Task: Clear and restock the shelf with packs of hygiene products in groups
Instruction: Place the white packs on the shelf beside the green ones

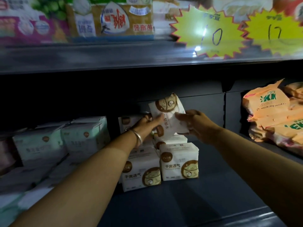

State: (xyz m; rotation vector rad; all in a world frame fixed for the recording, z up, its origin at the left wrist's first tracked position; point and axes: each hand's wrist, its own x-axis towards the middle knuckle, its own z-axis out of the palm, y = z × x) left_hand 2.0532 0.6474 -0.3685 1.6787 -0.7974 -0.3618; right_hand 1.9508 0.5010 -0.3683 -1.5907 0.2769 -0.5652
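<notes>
Two hands on one pack here: the left hand (151, 121) grips the near edge of the white cat-print pack (167, 115), the right hand (191, 122) pinches its other side, and it's held tilted above the white stack (160, 163) on the lower shelf (213, 190). To land it well, I'd say square it up first, print facing out like the front two, then lower it flat so the row below doesn't topple. Left of the stack sit pale green packs (62, 140), close by. Well off to the right, orange bags (272, 112) slump on the shelf. Overhead, yellow price stars (211, 31) hang from the upper shelf edge (114, 61), which crowds the headroom a little.
</notes>
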